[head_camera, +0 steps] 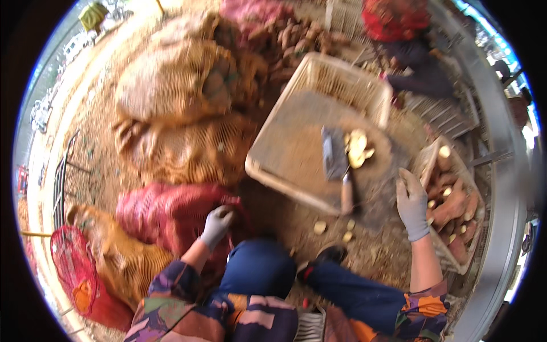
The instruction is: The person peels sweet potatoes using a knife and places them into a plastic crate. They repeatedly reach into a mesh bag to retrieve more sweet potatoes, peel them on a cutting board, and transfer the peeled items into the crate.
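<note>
My left hand (217,225), in a pale work glove, is at the open end of a red mesh sack (171,213); its fingers are curled, and whether they grip the mesh is unclear. My right hand (411,204), gloved too, hovers empty with fingers apart beside the right edge of a worn cutting board (295,141). The board lies over a cream plastic crate (290,199). On it rest a cleaver (334,154) with a wooden handle and a small pile of pale cut slices (358,148). To the right, a crate (470,265) holds sweet potatoes (455,201) with cut ends.
Large tan mesh sacks (171,81) lie at the left, beyond the red one. Loose sweet potatoes (299,36) are heaped behind the board. Another person's dark-clothed leg (423,81) is at upper right. A metal rail (502,192) runs down the right side. Slices (319,227) lie on the ground.
</note>
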Demonstrator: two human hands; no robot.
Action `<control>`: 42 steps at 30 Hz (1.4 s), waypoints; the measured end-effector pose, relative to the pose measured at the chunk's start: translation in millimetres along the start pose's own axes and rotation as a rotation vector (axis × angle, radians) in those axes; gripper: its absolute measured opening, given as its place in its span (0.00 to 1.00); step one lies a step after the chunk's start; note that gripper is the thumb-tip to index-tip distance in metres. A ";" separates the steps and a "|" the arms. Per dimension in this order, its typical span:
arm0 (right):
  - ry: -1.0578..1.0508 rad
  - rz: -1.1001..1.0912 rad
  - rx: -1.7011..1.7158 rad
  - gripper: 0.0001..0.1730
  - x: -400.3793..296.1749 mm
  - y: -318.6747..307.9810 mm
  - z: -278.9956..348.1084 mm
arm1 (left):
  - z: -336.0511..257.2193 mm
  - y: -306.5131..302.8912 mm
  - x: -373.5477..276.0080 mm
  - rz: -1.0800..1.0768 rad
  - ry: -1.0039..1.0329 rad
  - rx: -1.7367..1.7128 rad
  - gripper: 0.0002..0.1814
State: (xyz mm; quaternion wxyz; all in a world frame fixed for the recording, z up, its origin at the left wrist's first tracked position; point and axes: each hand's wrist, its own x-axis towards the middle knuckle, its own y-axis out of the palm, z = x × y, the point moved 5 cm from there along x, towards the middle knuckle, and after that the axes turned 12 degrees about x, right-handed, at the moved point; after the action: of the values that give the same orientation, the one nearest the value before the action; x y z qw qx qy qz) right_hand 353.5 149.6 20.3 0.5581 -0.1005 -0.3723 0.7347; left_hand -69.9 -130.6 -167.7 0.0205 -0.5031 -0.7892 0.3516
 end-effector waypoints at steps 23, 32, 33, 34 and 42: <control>-0.015 0.314 -0.146 0.26 -1.1 131.2 20.6 | 85.4 84.6 69.7 0.992 0.479 1.657 0.36; 0.311 0.179 -0.093 0.46 25.5 143.7 15.3 | 71.7 90.7 76.9 1.191 0.406 1.279 0.30; 0.290 0.149 -0.119 0.47 21.4 141.2 4.1 | 41.8 90.9 79.0 1.119 0.411 1.221 0.30; 0.317 0.172 -0.154 0.47 19.8 142.1 6.6 | 18.6 84.8 76.2 1.049 0.395 1.154 0.31; 0.406 0.228 0.234 0.25 14.0 141.0 -5.6 | -77.9 -5.7 59.7 0.818 -0.037 -0.422 0.38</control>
State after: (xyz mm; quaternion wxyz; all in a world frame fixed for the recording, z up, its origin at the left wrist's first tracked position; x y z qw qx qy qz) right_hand 246.6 150.5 -72.9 0.5428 -0.2221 -0.1516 0.7956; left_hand -73.7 -42.1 -125.1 -0.2367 -0.7601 -0.5804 0.1713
